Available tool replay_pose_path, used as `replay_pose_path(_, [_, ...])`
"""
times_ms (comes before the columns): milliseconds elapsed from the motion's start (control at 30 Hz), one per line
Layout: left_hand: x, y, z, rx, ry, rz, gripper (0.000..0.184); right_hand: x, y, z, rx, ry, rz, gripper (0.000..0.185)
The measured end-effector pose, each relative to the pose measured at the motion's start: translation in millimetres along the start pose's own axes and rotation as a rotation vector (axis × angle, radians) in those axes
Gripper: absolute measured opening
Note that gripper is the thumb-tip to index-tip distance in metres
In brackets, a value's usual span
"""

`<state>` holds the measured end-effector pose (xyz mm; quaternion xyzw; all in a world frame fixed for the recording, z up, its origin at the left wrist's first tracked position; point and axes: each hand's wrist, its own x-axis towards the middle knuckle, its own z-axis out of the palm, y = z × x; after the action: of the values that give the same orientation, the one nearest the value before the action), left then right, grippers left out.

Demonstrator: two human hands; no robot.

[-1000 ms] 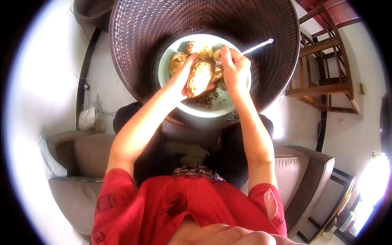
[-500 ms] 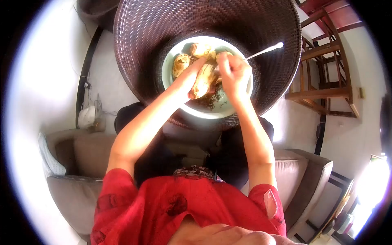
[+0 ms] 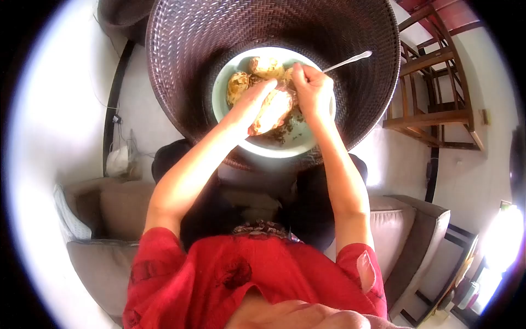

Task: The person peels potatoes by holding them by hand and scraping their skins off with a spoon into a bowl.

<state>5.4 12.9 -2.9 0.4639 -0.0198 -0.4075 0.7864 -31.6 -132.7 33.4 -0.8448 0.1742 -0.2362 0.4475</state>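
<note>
My left hand (image 3: 251, 107) is wrapped round a large potato (image 3: 272, 111), yellowish with ragged brown skin, held over the pale green bowl (image 3: 279, 153). Closed in a fist beside it, my right hand (image 3: 315, 94) grips a metal spoon (image 3: 350, 60). The spoon's handle sticks out to the upper right, while its other end is hidden by the hand and potato. Two more patchy potatoes, one at the back (image 3: 267, 67) and one at the left (image 3: 238, 88), lie in the bowl. Dark peel scraps (image 3: 285, 130) are scattered on the bowl's bottom.
The bowl sits inside a big dark woven basket (image 3: 186, 71) whose wall rises around it. A wooden chair (image 3: 433, 118) is at the right. Grey-brown sofa parts (image 3: 104, 263) lie on both sides, and a white bag-like thing (image 3: 118, 160) with cords is at the left.
The potato has turned a little in my left hand, and my right hand with the spoon has shifted slightly. The bowl and basket appear slightly farther left in view.
</note>
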Motion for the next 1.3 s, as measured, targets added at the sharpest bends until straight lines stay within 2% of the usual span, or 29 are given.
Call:
replay_pose_path(33, [-3, 5, 4, -0.010, 0.008, -0.014, 0.041, -2, -1, 1, 0.003, 0.003, -0.007, 0.028])
replay_pose_path(100, [3, 1, -2, -0.039, 0.012, 0.008, 0.041, -12, -3, 3, 0.190, -0.004, -0.137, 0.027])
replay_pose_path(133, [5, -1, -3, -0.003, 0.009, 0.039, 0.037, -17, -2, 4, 0.184, -0.072, -0.259, 0.025])
replay_pose_path(200, [2, -5, -3, 0.039, 0.002, 0.059, 0.034, -15, -1, 6, 0.110, -0.072, -0.107, 0.027])
replay_pose_path(233, [0, -4, -1, 0.056, 0.008, 0.030, 0.037, -8, -1, 6, 0.093, -0.054, -0.001, 0.028])
replay_pose_path(267, [-2, -1, 0, 0.075, 0.013, 0.005, 0.040, -2, 2, 2, 0.004, -0.049, 0.012, 0.030])
replay_pose_path(300, [-3, 3, 0, 0.099, 0.017, -0.018, 0.044, -1, -1, 0, -0.029, 0.003, -0.043, 0.029])
replay_pose_path(367, [2, 4, 4, 0.058, 0.066, 0.011, 0.045, -7, -6, -1, 0.174, 0.024, -0.076, 0.028])
replay_pose_path(433, [5, 0, 1, -0.196, -0.021, -0.026, 0.046, -17, -5, 1, 0.181, -0.060, -0.214, 0.029])
replay_pose_path(467, [4, -2, -2, -0.170, -0.020, -0.019, 0.046, -17, -4, 3, 0.053, -0.036, -0.199, 0.030])
replay_pose_path(500, [0, 1, 1, -0.169, -0.021, -0.026, 0.046, -14, 1, 5, 0.052, -0.034, -0.192, 0.030])
replay_pose_path(567, [-8, 13, 10, -0.054, 0.065, -0.096, 0.046, -2, 9, 8, 0.107, 0.032, -0.041, 0.030])
replay_pose_path(633, [-6, 14, 9, -0.043, 0.029, -0.076, 0.045, -5, 1, 4, 0.128, 0.046, -0.032, 0.031])
replay_pose_path(700, [-4, 8, 10, -0.178, 0.031, -0.083, 0.045, -14, -4, 3, 0.234, 0.015, -0.167, 0.031])
replay_pose_path(733, [1, 3, 7, -0.217, 0.009, -0.064, 0.046, -17, -1, 6, 0.143, -0.023, -0.265, 0.030])
replay_pose_path(767, [2, -1, 2, -0.216, 0.014, -0.074, 0.046, -18, 1, 7, 0.145, -0.025, -0.254, 0.030])
replay_pose_path(833, [-1, 8, 4, -0.123, -0.047, -0.117, 0.047, -6, -3, 2, 0.085, 0.004, -0.027, 0.027])
replay_pose_path(900, [-8, 14, 7, -0.146, -0.079, -0.144, 0.046, -2, 4, 2, 0.061, 0.061, -0.072, 0.027])
replay_pose_path(967, [-8, 13, 10, -0.201, -0.030, -0.082, 0.045, -9, -3, -1, 0.166, 0.046, -0.174, 0.028])
replay_pose_path(1000, [-5, 9, 10, -0.228, -0.024, -0.085, 0.045, -12, -2, 5, 0.207, 0.008, -0.334, 0.029])
replay_pose_path(1033, [-3, 5, 4, -0.233, -0.018, -0.093, 0.045, -13, 2, 6, 0.049, 0.012, -0.378, 0.030])
replay_pose_path(1100, [-2, 3, -6, -0.171, -0.179, -0.110, 0.046, -4, 2, 5, 0.018, -0.007, -0.048, 0.032])
replay_pose_path(1133, [-2, 5, -7, -0.188, -0.237, -0.144, 0.046, 3, 14, 6, 0.044, 0.062, -0.154, 0.033])
replay_pose_path(1167, [1, 8, -7, -0.178, -0.244, -0.138, 0.046, 6, 17, 2, 0.080, 0.032, -0.113, 0.035])
replay_pose_path(1233, [-2, 11, -1, -0.192, -0.175, -0.116, 0.047, -1, 4, -1, 0.318, 0.020, -0.080, 0.036])
replay_pose_path(1267, [-4, 8, 2, -0.202, -0.073, -0.109, 0.052, -6, 3, 1, 0.358, 0.001, -0.120, 0.035])
replay_pose_path(1300, [-5, 7, 3, -0.205, -0.070, -0.115, 0.052, -11, 1, 3, 0.397, -0.012, -0.159, 0.034])
